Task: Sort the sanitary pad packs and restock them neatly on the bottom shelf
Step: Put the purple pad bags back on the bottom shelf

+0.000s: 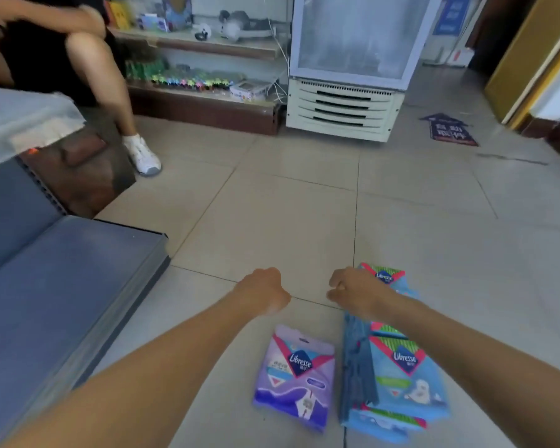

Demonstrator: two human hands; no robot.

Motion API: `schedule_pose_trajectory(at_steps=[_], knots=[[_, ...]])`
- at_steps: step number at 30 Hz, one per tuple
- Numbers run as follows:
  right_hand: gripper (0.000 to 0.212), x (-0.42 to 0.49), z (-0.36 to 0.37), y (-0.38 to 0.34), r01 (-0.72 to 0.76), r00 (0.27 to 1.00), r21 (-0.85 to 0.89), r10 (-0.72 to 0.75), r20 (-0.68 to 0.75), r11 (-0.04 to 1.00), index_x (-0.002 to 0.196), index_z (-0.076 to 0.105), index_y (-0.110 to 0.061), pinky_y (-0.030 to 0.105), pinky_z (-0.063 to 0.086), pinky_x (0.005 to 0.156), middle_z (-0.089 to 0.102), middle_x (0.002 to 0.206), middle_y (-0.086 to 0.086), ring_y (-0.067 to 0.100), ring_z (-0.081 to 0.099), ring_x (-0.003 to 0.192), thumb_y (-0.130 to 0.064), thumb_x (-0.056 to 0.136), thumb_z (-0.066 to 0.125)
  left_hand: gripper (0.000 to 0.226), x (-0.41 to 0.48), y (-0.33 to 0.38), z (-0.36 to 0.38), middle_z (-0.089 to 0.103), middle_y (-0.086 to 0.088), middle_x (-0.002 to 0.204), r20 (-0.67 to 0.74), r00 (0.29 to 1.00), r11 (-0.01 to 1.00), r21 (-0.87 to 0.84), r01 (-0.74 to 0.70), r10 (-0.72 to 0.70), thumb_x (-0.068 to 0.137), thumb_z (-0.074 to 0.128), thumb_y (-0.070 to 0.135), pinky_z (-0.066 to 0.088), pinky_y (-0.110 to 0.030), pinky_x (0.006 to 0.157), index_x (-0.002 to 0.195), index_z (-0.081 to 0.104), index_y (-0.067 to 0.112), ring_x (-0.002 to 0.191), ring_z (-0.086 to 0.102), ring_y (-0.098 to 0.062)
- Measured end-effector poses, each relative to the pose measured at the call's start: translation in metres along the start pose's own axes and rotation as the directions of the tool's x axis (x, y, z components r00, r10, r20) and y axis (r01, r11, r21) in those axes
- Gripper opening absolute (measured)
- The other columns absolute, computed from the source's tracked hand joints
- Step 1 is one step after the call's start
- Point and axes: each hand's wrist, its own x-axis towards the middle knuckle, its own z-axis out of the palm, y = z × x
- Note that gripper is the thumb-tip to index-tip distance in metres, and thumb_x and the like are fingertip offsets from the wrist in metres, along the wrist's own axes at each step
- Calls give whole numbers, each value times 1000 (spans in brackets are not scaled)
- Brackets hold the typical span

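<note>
Where the beige tiled floor (288,221) of a small shop meets a grey-blue bottom shelf (62,286) on the left, the sanitary pad packs lie on the tiles to the right of the shelf, well apart from it. A purple pack (295,379) lies alone. Just beside it is a pile of blue packs (398,376), and one more blue pack (385,276) shows behind the right wrist. All visible fronts read "Libresse".

The left hand (265,292) hangs over bare tile, curled into a fist and holding nothing. The right hand (353,292) is loosely curled, with nothing seen in its fingers.

Beyond stand a glass-door fridge (353,43), a wooden display shelf (201,88) of small goods, a seated person (94,59), and a dark arrow-shaped floor sticker (450,130) whose white Chinese characters are too blurred to read.
</note>
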Motion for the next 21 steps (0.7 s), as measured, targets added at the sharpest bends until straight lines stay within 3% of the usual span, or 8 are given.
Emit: schedule_pose_trajectory(at_steps=[3, 5, 7, 10, 12, 14, 16, 21], knots=[[35, 15, 42, 18, -73, 997, 35, 71, 42, 997, 120, 53, -6, 32, 45, 88, 55, 126, 17, 31, 55, 113, -26, 92, 48, 10, 27, -15, 45, 61, -13, 102, 68, 997, 999, -13, 37, -36, 86, 48, 15, 39, -24, 65, 86, 54, 7, 94, 60, -28], [37, 22, 67, 24, -116, 991, 56, 112, 76, 992, 124, 50, -4, 31, 44, 85, 53, 128, 18, 32, 54, 114, -24, 93, 47, 12, 44, -28, 77, 63, -10, 99, 114, 991, 996, -35, 81, -77, 86, 50, 16, 40, -22, 57, 77, 50, 9, 80, 57, -22], [34, 26, 91, 28, -155, 984, 85, 146, 101, 984, 122, 49, -1, 30, 43, 80, 54, 127, 20, 33, 55, 110, -22, 95, 46, 12, 56, -40, 106, 62, -6, 84, 153, 980, 982, -116, 146, -127, 87, 53, 20, 43, -22, 53, 81, 51, 10, 73, 59, -18], [23, 23, 128, 31, -222, 972, 84, 213, 104, 971, 109, 53, 1, 28, 39, 72, 56, 122, 22, 34, 56, 105, -14, 96, 42, 13, 73, -55, 138, 66, -9, 91, 194, 961, 941, -237, 241, -197, 88, 55, 18, 56, -33, 77, 81, 53, 7, 90, 68, -27], [29, 24, 155, 34, -254, 956, 70, 239, 168, 965, 115, 56, 1, 32, 44, 85, 53, 127, 21, 35, 53, 116, -9, 97, 36, 16, 82, -65, 152, 69, -14, 97, 206, 941, 878, -349, 327, -268, 87, 56, 17, 56, -34, 81, 75, 53, 7, 93, 69, -29], [36, 25, 178, 35, -298, 939, 71, 279, 201, 952, 125, 54, 2, 34, 43, 97, 51, 132, 22, 35, 50, 121, -5, 98, 32, 15, 90, -76, 161, 68, -14, 96, 176, 924, 824, -417, 383, -340, 87, 56, 19, 55, -30, 65, 84, 55, 5, 92, 69, -29], [37, 31, 198, 40, -390, 906, 82, 365, 216, 917, 129, 49, 3, 36, 41, 102, 47, 135, 24, 35, 48, 123, -10, 99, 32, 16, 97, -87, 170, 64, -14, 94, 118, 912, 824, -396, 405, -392, 88, 56, 20, 42, -24, 52, 90, 53, 4, 92, 67, -30], [42, 44, 232, 48, -495, 857, 41, 480, 185, 868, 135, 38, 5, 37, 39, 105, 37, 138, 22, 35, 43, 128, -19, 103, 30, 25, 109, -108, 198, 65, -13, 109, 111, 903, 848, -312, 428, -415, 88, 59, 28, 38, -24, 57, 98, 55, 5, 81, 58, -25]])
